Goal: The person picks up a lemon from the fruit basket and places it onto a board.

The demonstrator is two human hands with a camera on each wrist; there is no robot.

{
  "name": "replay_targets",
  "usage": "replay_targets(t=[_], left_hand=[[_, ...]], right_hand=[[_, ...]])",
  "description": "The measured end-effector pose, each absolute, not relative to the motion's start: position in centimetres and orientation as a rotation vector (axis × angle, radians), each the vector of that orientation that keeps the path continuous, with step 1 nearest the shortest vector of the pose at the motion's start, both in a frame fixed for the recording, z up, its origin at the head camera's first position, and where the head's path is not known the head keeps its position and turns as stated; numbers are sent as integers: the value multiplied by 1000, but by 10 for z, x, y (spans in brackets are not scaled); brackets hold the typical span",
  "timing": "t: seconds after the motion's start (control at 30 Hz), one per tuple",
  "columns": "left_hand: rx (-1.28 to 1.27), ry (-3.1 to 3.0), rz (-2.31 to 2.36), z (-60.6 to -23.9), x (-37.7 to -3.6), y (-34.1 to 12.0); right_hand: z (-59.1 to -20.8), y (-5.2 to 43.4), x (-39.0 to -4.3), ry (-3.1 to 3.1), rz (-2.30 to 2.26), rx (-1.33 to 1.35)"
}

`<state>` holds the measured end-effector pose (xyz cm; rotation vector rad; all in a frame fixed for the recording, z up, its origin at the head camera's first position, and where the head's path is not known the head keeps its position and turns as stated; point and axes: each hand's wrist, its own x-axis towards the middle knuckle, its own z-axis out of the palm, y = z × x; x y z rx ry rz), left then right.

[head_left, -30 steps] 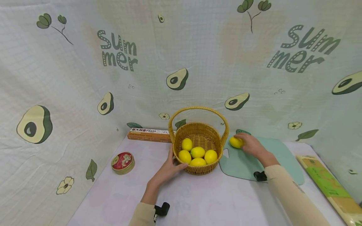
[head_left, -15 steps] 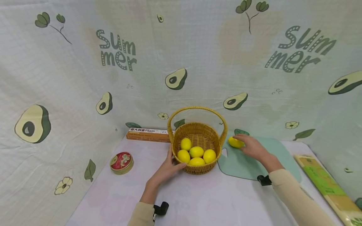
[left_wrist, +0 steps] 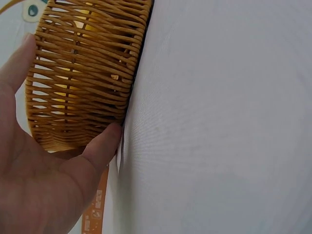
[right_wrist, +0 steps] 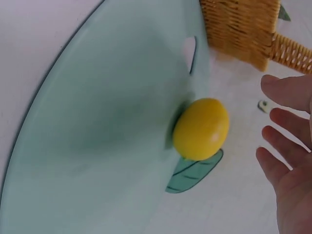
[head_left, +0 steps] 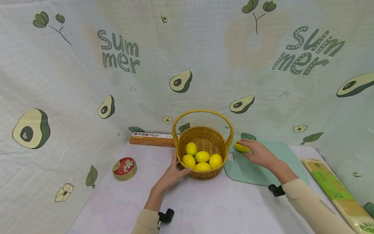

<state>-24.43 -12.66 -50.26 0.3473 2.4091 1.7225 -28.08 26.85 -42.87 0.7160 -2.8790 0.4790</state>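
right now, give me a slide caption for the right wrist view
A right hand hovers clear of a lemon lying on a pale green board, a wicker basket nearby.

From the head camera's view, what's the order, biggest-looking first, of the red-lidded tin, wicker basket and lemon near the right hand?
1. Wicker basket, clearly largest
2. Red-lidded tin
3. Lemon, partly hidden by the right hand

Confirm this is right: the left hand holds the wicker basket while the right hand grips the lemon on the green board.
Not quite: the right hand isn't gripping the lemon on the green board; the right wrist view shows its fingers open and apart from it. The left hand does hold the wicker basket.
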Motion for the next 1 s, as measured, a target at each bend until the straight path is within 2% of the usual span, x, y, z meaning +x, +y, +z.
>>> replay_targets(t=[0.67, 1.0], left_hand=[[345, 2376, 1765, -503, -244, -126], [318, 2386, 1751, -502, -243, -124]], right_hand=[[-403, 227, -246, -2793, 435, 958], [-400, 206, -243, -2835, 469, 1003]])
